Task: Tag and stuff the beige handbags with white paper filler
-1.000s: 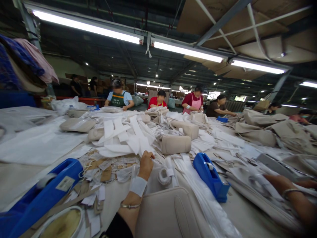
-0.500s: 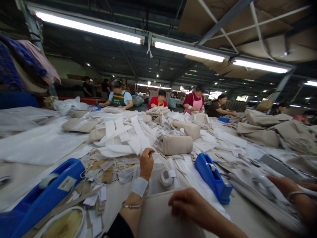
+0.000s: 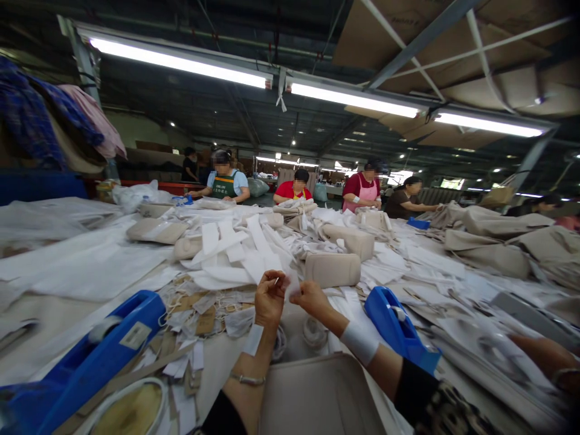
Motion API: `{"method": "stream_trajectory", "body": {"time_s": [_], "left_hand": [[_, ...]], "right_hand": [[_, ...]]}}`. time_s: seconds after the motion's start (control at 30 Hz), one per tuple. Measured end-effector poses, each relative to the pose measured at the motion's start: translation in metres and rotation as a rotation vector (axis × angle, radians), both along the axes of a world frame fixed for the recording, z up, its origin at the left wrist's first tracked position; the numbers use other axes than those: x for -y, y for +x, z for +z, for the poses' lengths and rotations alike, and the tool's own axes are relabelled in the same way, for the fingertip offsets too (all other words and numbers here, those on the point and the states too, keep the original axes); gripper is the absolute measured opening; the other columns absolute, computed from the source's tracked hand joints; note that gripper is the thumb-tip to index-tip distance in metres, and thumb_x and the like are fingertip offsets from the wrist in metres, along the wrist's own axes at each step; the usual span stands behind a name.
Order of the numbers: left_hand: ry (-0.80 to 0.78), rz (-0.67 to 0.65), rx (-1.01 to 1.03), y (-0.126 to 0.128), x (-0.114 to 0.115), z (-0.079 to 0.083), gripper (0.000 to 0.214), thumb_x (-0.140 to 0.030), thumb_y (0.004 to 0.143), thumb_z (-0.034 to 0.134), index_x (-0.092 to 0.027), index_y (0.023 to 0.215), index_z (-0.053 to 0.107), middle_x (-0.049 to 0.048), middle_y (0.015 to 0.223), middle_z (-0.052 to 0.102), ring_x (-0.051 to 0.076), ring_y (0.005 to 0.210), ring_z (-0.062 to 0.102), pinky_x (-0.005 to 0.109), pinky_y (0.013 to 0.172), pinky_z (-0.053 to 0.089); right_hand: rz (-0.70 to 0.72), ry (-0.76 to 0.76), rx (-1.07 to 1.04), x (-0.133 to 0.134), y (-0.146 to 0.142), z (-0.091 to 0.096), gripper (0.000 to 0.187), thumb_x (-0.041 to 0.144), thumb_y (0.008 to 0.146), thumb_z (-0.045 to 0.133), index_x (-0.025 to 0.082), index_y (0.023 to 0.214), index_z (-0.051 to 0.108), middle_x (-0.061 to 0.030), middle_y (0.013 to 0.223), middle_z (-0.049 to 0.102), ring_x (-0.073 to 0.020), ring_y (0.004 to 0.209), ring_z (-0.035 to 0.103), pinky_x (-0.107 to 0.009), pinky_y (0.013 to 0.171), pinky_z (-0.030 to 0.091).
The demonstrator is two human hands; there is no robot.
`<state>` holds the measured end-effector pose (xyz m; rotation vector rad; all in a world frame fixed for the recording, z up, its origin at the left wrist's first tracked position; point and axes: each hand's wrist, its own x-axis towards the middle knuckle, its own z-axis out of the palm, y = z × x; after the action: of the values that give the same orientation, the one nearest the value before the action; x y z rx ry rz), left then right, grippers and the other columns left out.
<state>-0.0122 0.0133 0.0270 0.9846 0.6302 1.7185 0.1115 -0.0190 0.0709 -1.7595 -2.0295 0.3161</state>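
Holding both forearms out to either side of a beige bag [image 3: 321, 393], nearest on the table. Just beyond it, pinching a thin white sheet [image 3: 293, 286] with the closed fingertips of the right hand [image 3: 315, 303]. Curling the fingers of the left hand [image 3: 270, 297] beside that sheet, leaving it impossible to tell whether gripping it. Working between two blue tape dispensers [image 3: 401, 329]. Facing, farther off, heaped white strips [image 3: 240, 244] and, across the table, several co-workers [image 3: 228, 183].

Forearms [image 3: 384, 365] in over bench [image 3: 216, 356] from near-edge side, hands up & nearly meeting. L hand [image 3: 269, 301] upright, fingers curled twd R. R hand [image 3: 316, 304] tilted up-left, thumb/index pinched tight.
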Motion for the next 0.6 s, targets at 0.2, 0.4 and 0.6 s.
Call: {"method": "stream_trajectory", "body": {"time_s": [0.2,0.4,0.6], "left_hand": [[-0.085,-0.014,-0.245,0.003,0.002,-0.005,0.021,-0.022,0.064,0.04,-0.018,0.078,0.054,0.0041,0.078,0.067,0.017,0.073,0.069,0.034,0.077,0.055],[-0.157,-0.043,-0.819,0.017,0.011,-0.012,0.018,-0.012,0.071,0.046,-0.019,0.057,0.055,0.0017,0.058,0.06,0.017,0.07,0.063,0.033,0.077,0.05],[-0.058,-0.202,-1.279,0.005,0.024,0.001,0.016,-0.004,0.067,0.06,-0.017,0.057,0.057,0.0029,0.068,0.065,0.021,0.081,0.063,0.036,0.082,0.046]], "right_hand": [[0.022,0.077,0.019,0.044,-0.017,0.005,0.025,0.022,0.09,0.05,0.02,0.082,0.074,-0.0041,0.084,0.071,-0.0179,0.078,0.063,-0.025,0.067,0.04],[0.195,0.107,0.178,0.101,-0.014,-0.027,0.038,-0.002,0.081,0.042,0.021,0.084,0.072,-0.003,0.093,0.071,-0.0171,0.087,0.065,-0.023,0.073,0.043],[0.164,0.153,0.305,0.108,-0.011,-0.047,0.035,-0.003,0.082,0.042,0.02,0.082,0.069,-0.0036,0.088,0.07,-0.0185,0.084,0.065,-0.025,0.071,0.045]]}}
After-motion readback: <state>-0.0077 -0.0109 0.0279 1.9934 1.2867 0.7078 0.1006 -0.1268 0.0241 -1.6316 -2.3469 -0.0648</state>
